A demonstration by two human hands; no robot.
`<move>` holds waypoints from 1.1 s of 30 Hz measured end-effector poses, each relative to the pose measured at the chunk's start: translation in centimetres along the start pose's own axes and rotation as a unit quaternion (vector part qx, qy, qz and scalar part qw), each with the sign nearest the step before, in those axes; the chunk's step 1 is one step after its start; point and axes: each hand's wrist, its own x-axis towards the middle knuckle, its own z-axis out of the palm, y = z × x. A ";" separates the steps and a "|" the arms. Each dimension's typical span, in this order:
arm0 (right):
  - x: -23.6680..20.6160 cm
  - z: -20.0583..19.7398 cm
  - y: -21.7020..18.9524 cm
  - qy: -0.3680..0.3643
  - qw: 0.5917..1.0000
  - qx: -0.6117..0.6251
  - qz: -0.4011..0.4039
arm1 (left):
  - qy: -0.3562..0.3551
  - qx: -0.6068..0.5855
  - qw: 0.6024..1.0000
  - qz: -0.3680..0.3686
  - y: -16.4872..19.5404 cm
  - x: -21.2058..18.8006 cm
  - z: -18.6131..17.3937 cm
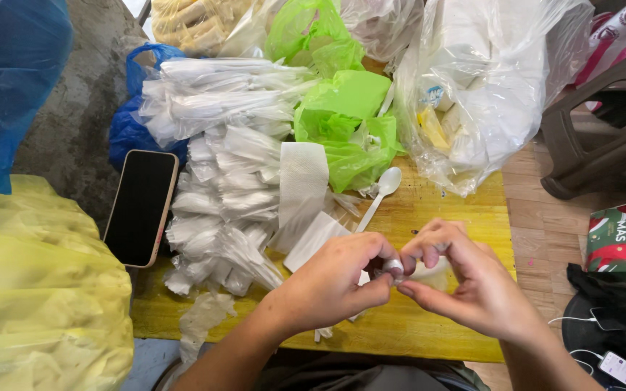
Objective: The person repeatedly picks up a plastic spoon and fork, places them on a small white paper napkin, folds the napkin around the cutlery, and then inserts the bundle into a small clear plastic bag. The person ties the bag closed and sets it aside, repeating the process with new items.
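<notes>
Over the yellow wooden table (429,217), my left hand (335,279) and my right hand (469,279) meet, fingertips pinching a small white plastic piece (394,269) between them. A thin clear wrapper seems to be under the fingers; I cannot tell exactly what the piece is. A white plastic spoon (380,194) lies on the table just beyond my hands. A folded white paper napkin (302,181) and another napkin (314,239) rest to the left of the spoon. A heap of clear-wrapped spoon-and-napkin packets (219,203) lies further left.
A black phone (141,206) lies at the table's left edge. A green plastic bag (345,119), a large clear bag of white items (480,87) and a yellow bag (38,289) ring the table. A brown plastic stool (606,123) stands at right, near a phone with cable (621,369).
</notes>
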 end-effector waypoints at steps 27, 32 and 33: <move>-0.1 0.5 2.2 -0.052 0.976 0.209 0.023 | 0.078 -0.180 0.980 0.044 -3.6 -1.1 1.1; -0.3 0.5 2.1 -0.052 0.985 0.163 0.014 | 0.058 -0.193 0.979 -0.028 -3.6 -1.2 1.3; -0.2 0.5 2.0 -0.052 0.988 0.147 0.019 | 0.040 -0.245 0.967 -0.050 -3.6 -1.1 1.2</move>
